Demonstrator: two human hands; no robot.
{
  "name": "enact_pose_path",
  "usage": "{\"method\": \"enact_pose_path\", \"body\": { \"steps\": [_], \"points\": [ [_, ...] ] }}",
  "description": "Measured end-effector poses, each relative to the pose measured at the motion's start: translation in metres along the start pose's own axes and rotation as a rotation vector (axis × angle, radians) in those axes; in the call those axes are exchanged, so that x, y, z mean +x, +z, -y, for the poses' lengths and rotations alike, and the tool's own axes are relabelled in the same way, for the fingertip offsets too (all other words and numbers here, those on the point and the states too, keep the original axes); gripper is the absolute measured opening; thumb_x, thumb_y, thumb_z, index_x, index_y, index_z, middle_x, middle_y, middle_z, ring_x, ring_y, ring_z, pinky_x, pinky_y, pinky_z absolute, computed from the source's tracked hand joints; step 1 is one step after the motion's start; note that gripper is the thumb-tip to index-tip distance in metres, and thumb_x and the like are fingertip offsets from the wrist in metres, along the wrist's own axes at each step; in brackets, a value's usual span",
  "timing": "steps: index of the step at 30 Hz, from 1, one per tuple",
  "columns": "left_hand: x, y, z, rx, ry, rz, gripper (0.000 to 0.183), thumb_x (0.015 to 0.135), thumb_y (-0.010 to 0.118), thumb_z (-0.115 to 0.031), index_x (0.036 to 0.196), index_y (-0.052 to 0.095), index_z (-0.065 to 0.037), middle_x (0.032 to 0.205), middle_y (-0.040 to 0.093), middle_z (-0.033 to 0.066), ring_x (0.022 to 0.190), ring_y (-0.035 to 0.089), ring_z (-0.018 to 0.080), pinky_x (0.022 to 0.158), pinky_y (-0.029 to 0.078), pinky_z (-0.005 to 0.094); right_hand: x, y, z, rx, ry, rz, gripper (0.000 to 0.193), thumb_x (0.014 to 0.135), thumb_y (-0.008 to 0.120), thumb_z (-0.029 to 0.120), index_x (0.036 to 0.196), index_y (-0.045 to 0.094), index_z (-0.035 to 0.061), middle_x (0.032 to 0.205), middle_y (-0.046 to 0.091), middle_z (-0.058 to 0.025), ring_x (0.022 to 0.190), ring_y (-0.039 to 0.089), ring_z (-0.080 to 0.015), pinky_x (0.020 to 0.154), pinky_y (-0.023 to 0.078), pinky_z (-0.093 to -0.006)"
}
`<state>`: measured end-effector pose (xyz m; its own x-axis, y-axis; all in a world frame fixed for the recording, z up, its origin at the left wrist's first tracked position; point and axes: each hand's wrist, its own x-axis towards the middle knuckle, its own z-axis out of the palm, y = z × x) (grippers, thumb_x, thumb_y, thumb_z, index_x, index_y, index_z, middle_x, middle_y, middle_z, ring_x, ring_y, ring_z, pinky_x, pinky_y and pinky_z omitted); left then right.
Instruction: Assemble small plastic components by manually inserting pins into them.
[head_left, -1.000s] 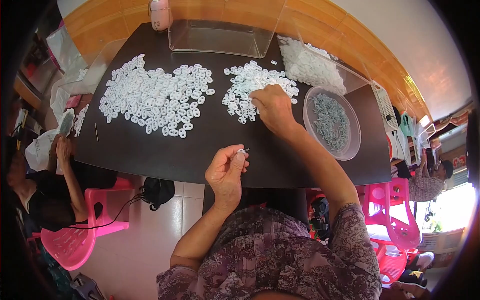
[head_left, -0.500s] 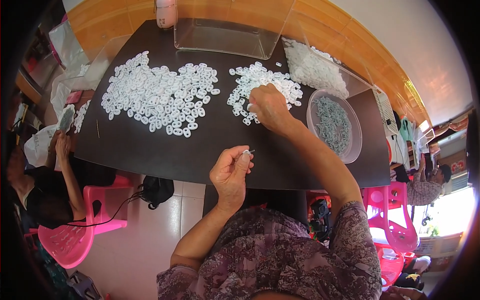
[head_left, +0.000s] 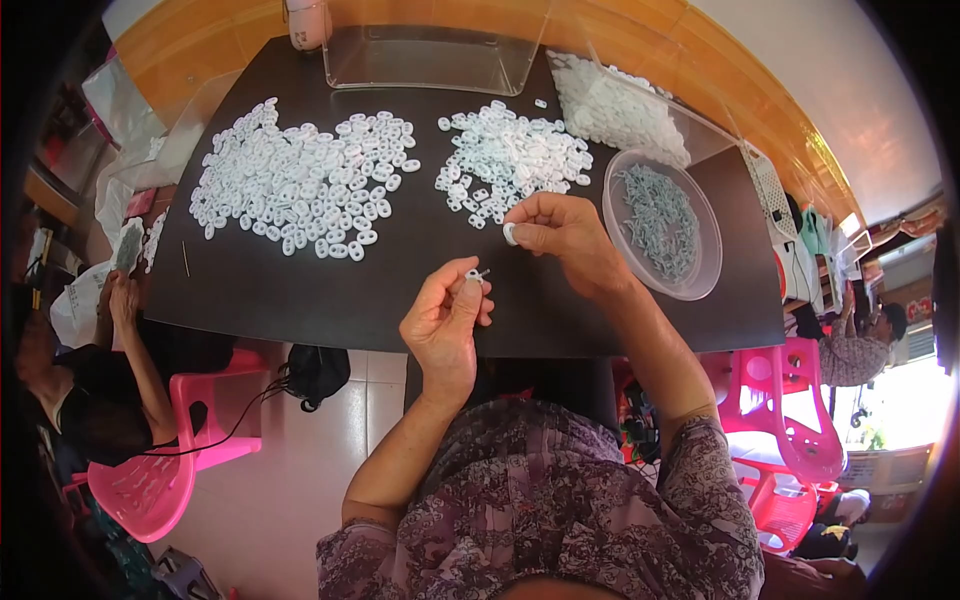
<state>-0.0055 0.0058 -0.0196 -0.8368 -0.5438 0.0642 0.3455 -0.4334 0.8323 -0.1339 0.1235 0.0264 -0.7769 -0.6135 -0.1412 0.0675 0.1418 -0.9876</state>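
Observation:
Over the near edge of the dark table, my left hand [head_left: 447, 320] pinches a small white plastic piece [head_left: 473, 276] with a thin grey screw sticking out of it. My right hand [head_left: 570, 240] grips a white oval piece [head_left: 510, 234] between thumb and forefinger, just in front of the smaller pile. That smaller pile [head_left: 510, 150] holds white oval pieces with two holes each. To the left spreads a larger pile [head_left: 300, 180] of similar ovals. Beside my right hand stands a round clear tub [head_left: 712, 262] filled with grey screws [head_left: 660, 220].
A clear plastic bin [head_left: 430, 60] stands at the back, with a pink bottle [head_left: 308, 25] beside it. At back right lies a clear container of white pieces [head_left: 620, 110]. A thin stick [head_left: 186, 258] rests at the table's left. Another person [head_left: 100, 380] sits at left near a pink chair [head_left: 150, 490].
My right hand has drawn back from the smaller pile toward me, now with a white oval piece in its fingers. My left hand still holds its piece with the screw.

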Motion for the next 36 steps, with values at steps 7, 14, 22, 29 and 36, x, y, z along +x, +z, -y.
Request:
{"method": "enact_pose_path", "body": {
  "steps": [7,14,22,29,36],
  "points": [
    [-0.002,0.005,-0.007,-0.019,-0.035,0.046,0.018,0.088,0.057,-0.003,0.106,0.058,0.003,0.083,0.062,0.008,0.065,0.056,0.0086,0.053,0.046,0.0192,-0.02,0.011,-0.007,0.099,0.017,0.064,0.016,0.082,0.064,0.009,0.095,0.062,0.0003,0.079,0.063,-0.0039,0.068,0.053,-0.0066,0.061,0.041,-0.0192],
    [-0.005,0.007,-0.006,0.034,-0.071,0.016,0.016,0.087,0.057,0.0,0.103,0.059,0.004,0.079,0.063,0.0073,0.062,0.057,0.0087,0.05,0.045,0.0191,-0.027,0.017,-0.011,0.16,-0.044,-0.011,0.014,0.083,0.064,0.008,0.093,0.064,-0.0015,0.08,0.064,-0.004,0.068,0.054,-0.0066,0.06,0.041,-0.0194],
    [-0.006,0.008,-0.006,0.019,-0.111,-0.008,0.014,0.087,0.057,0.0,0.1,0.059,0.003,0.079,0.063,0.0067,0.062,0.056,0.008,0.049,0.044,0.0183,-0.029,0.025,-0.014,0.176,-0.11,-0.045,0.015,0.082,0.065,0.008,0.093,0.064,-0.0013,0.079,0.064,-0.0032,0.068,0.053,-0.0061,0.06,0.041,-0.0188],
    [-0.006,0.007,-0.005,0.041,-0.108,-0.028,0.013,0.087,0.057,0.0,0.1,0.059,0.003,0.078,0.061,0.0047,0.061,0.055,0.0069,0.049,0.043,0.0175,-0.03,0.033,-0.017,0.152,-0.198,-0.068,0.012,0.083,0.063,0.003,0.093,0.064,-0.0024,0.08,0.064,-0.0035,0.073,0.056,-0.0067,0.064,0.045,-0.0202],
    [-0.007,0.007,-0.001,0.032,-0.082,-0.023,0.014,0.087,0.056,0.0,0.101,0.059,0.003,0.076,0.058,0.0018,0.063,0.054,0.0052,0.051,0.042,0.0166,-0.035,0.043,-0.021,-0.14,-0.355,-0.209,0.012,0.084,0.06,-0.002,0.095,0.064,-0.003,0.083,0.064,-0.0039,0.077,0.058,-0.0074,0.069,0.048,-0.0211]
  ]
}}
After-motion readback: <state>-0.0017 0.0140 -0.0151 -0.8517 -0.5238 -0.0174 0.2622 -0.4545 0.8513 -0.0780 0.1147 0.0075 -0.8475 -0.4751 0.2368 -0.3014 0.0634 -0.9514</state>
